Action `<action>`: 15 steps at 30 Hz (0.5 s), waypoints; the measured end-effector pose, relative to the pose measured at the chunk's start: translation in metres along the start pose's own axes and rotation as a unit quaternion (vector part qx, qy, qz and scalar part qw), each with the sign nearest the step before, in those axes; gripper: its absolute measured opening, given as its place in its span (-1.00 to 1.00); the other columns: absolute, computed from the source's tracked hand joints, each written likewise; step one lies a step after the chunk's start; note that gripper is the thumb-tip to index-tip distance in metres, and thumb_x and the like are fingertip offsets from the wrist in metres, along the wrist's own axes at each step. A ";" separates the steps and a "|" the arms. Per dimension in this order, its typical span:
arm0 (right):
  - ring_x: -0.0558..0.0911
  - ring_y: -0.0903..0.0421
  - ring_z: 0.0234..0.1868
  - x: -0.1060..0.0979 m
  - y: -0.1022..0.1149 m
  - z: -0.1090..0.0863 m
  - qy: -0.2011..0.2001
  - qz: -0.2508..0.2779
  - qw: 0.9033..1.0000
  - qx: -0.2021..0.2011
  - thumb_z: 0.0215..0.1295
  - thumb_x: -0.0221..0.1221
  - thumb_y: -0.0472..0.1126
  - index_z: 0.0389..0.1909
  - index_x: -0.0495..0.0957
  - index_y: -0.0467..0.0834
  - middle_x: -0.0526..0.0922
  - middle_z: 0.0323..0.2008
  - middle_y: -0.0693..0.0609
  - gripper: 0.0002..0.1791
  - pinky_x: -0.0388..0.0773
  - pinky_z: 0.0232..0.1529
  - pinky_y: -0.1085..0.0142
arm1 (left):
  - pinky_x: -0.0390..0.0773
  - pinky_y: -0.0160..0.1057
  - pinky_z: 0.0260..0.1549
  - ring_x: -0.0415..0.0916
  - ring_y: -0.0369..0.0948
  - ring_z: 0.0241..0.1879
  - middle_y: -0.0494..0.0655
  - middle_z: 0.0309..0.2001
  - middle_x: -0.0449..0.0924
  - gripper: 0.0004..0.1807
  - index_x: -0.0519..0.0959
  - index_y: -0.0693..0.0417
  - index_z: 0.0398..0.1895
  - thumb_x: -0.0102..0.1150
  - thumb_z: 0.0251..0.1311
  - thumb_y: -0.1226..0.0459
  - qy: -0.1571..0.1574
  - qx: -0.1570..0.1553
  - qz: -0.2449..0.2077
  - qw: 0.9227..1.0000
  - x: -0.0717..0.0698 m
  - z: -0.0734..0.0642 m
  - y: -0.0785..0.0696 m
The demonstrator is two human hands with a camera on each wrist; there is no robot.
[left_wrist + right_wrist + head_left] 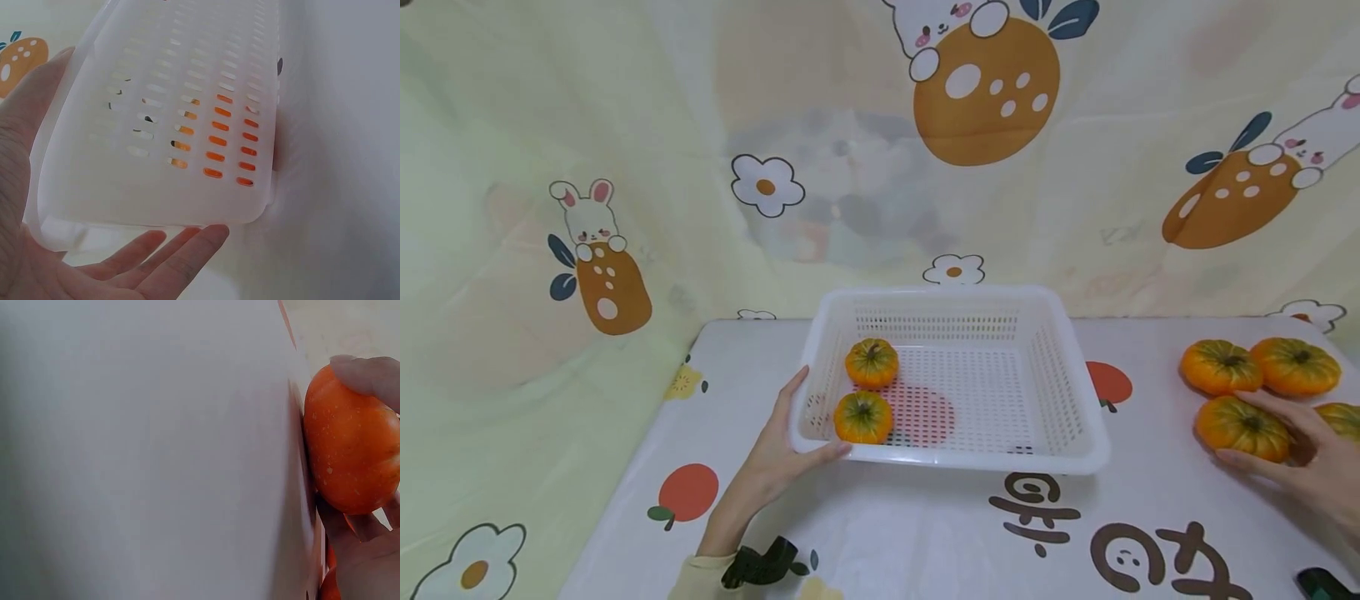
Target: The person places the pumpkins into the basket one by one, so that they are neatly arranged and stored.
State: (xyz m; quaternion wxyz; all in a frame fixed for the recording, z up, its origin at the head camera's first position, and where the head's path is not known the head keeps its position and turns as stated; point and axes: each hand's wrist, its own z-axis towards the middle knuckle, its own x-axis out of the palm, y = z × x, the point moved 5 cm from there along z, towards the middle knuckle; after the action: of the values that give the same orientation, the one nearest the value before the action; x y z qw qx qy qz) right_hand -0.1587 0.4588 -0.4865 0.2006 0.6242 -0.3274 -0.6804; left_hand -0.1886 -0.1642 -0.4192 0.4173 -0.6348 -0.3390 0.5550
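Observation:
A white plastic basket (955, 457) with slotted walls stands on the table, two small orange-green pumpkins inside at its left: one farther back (872, 362) and one near the front wall (862, 418). My left hand (781, 454) grips the basket's near left corner, thumb over the front rim and fingers along the side. Off to the right, my right hand (1311, 446) holds a pumpkin (1240, 429) between thumb and fingers. In the right wrist view this pumpkin (353, 444) shows smooth and deep orange, close over the tabletop.
Two more pumpkins, one at left (1219, 367) and one at right (1296, 367), sit just behind the right hand. Another pumpkin (1342, 419) is partly hidden by that hand. A printed cloth curtain (850, 83) hangs behind the table (910, 533).

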 end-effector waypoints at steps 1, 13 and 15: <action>-0.20 -0.60 0.52 0.000 0.000 0.000 0.000 0.006 1.000 0.001 0.49 0.27 0.01 0.69 0.00 -0.12 -0.21 0.57 -0.54 -0.07 -0.40 0.38 -0.55 | 0.36 0.34 0.35 0.41 0.10 0.30 0.10 0.55 0.24 0.29 -0.10 -0.15 0.70 0.62 0.04 0.04 0.000 -0.001 -0.002 1.000 0.000 0.000 0.000; -0.10 -0.65 0.34 -0.003 0.007 -0.001 0.016 -0.031 0.998 0.047 0.41 0.31 0.18 0.62 -0.10 -0.35 -0.26 0.51 -0.63 0.12 -0.31 0.33 -0.60 | 0.38 0.33 0.34 0.41 0.10 0.32 0.11 0.56 0.24 0.27 -0.09 -0.11 0.70 0.62 0.07 0.09 0.002 0.002 -0.009 1.000 -0.001 0.000 -0.002; -0.12 -0.66 0.36 -0.003 0.006 -0.002 0.018 -0.028 0.998 0.050 0.39 0.31 0.21 0.62 -0.12 -0.36 -0.27 0.51 -0.63 0.15 -0.33 0.33 -0.60 | 0.40 0.32 0.32 0.41 0.10 0.32 0.11 0.56 0.24 0.26 -0.09 -0.11 0.70 0.61 0.07 0.10 0.002 0.002 -0.011 1.000 0.000 0.000 -0.002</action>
State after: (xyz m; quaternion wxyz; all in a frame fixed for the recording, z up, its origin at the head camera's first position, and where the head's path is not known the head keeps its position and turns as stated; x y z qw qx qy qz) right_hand -0.1573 0.4566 -0.4801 0.1557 0.6542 -0.3400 -0.6574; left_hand -0.1887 -0.1636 -0.4171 0.4255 -0.6314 -0.3437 0.5497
